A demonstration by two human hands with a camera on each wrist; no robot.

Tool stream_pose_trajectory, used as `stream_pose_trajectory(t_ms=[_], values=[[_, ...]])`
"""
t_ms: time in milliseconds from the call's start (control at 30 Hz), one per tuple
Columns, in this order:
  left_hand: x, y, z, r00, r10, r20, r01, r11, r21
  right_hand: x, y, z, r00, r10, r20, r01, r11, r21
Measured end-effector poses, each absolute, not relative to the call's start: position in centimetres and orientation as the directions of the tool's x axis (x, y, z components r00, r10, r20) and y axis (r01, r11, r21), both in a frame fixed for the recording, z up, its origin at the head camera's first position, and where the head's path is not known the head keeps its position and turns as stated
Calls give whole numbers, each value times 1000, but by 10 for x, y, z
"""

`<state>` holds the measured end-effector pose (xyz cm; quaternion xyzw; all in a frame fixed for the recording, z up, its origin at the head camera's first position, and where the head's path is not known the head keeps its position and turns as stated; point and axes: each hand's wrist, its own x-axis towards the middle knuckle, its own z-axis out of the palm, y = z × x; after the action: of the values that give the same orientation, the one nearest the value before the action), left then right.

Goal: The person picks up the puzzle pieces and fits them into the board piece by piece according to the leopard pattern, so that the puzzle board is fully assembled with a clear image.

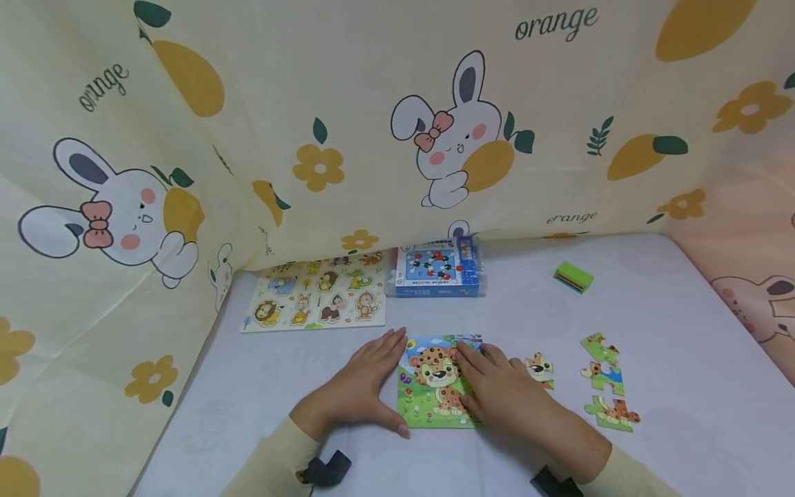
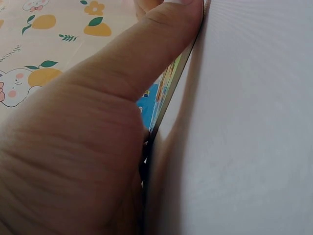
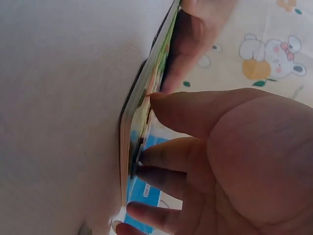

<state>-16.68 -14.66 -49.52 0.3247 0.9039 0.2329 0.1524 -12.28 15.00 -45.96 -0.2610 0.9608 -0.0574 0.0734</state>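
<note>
A square leopard jigsaw puzzle (image 1: 428,408) lies on the table between the hands. My left hand (image 1: 357,393) rests along its left edge, thumb at the near left corner and the other fingers stretched toward the far left corner. Over the puzzle's right side lies my right hand (image 1: 515,393), fingertips on the picture. In the right wrist view its thumb (image 3: 183,110) and fingers reach the board's face, spread apart. The right hand hides the board's right part. Beside that hand sits a loose puzzle piece (image 1: 542,368) with an animal face, partly covered.
Several more loose pieces (image 1: 605,378) lie farther right. Behind the puzzle are an animal picture board (image 1: 317,297) and a blue box (image 1: 437,269) in clear wrap. A green block (image 1: 573,276) with dark stripes stands at the back right. A patterned curtain (image 1: 360,138) borders the table.
</note>
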Motion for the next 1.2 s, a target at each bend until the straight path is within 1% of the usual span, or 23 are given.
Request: stream_pose_trajectory(t_ms=[267, 500, 833, 1000, 1200], values=[[-167, -146, -494, -743, 658, -122, 514, 677, 527, -123, 154, -454, -845, -515, -145, -482, 850, -213], [-167, -146, -493, -748, 651, -128, 505, 685, 525, -124, 155, -453, -844, -514, -153, -477, 850, -225], [-166, -146, -492, -751, 647, -136, 499, 690, 524, -123, 152, -459, -853, -499, -151, -450, 851, -271], [-165, -146, -492, -749, 649, -132, 498, 684, 533, -122, 151, -462, -852, -509, -118, -469, 845, -257], [-166, -147, -493, -750, 646, -141, 500, 694, 518, -123, 150, -463, -858, -504, -102, -472, 851, -232]])
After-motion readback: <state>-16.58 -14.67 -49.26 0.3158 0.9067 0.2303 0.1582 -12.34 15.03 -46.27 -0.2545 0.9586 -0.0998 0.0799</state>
